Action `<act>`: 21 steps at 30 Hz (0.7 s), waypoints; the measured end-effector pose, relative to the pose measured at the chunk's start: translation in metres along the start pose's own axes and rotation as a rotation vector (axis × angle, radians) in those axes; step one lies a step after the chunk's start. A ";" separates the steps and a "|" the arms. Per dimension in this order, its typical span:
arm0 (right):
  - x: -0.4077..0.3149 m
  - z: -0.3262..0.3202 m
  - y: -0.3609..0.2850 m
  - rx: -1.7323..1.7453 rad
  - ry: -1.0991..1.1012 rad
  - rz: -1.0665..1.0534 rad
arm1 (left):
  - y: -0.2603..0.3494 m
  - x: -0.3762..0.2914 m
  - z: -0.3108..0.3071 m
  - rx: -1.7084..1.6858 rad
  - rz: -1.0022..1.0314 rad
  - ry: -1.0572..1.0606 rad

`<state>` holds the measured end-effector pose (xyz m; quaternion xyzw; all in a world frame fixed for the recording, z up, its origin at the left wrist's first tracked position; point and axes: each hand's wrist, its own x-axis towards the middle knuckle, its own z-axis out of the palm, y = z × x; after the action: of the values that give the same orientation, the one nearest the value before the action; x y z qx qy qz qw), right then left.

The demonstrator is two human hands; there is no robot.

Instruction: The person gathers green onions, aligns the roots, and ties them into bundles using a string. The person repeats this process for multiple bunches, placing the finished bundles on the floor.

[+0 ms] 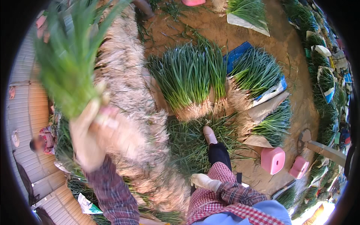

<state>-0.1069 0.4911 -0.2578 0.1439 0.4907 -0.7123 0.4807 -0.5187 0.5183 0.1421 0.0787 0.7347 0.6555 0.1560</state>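
A bunch of green onions [70, 59] with pale roots is gripped in my left hand [87, 135], which wears a whitish glove and is raised at the left; both are blurred by motion. My right hand [204, 181], also in a whitish glove, rests by my checkered apron, its fingers curled; whether it holds anything is hidden. Ahead of my foot, trimmed green onions [188, 81] lie side by side on the ground, roots towards me. A long heap of green onions [123, 70], its roots outward, runs along the left.
Wrapped bundles of green onions [256, 73] lie right of the row. Loose green leaves [194, 152] cover the ground around my foot. Two pink plastic stools [272, 160] stand at the right near a metal post [326, 150]. A person [46, 140] is at the far left. More bundles line the right edge.
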 end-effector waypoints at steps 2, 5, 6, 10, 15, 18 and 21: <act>0.016 -0.013 0.059 0.329 -0.063 0.083 | -0.077 0.087 0.054 -0.133 -0.191 -0.213; 0.017 -0.018 0.106 0.499 -0.005 0.019 | -0.233 0.179 0.121 -0.168 -0.214 -0.249; 0.007 -0.027 0.096 0.524 0.051 0.004 | -0.298 0.196 0.134 -0.284 -0.187 -0.247; -0.017 -0.054 0.064 0.946 0.183 0.280 | -0.516 0.184 0.205 0.002 -0.664 -0.190; -0.022 -0.084 0.059 0.866 0.206 0.380 | -0.679 0.118 0.219 -0.034 -1.037 -0.187; -0.029 -0.088 0.044 0.695 0.334 0.340 | -0.683 0.113 0.225 -0.075 -1.055 -0.204; -0.026 -0.096 0.031 0.524 0.223 0.493 | -0.662 0.100 0.208 0.048 -1.013 -0.025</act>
<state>-0.0939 0.5836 -0.3039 0.4525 0.2918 -0.6564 0.5285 -0.4851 0.6606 -0.5437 -0.2759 0.6936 0.4795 0.4613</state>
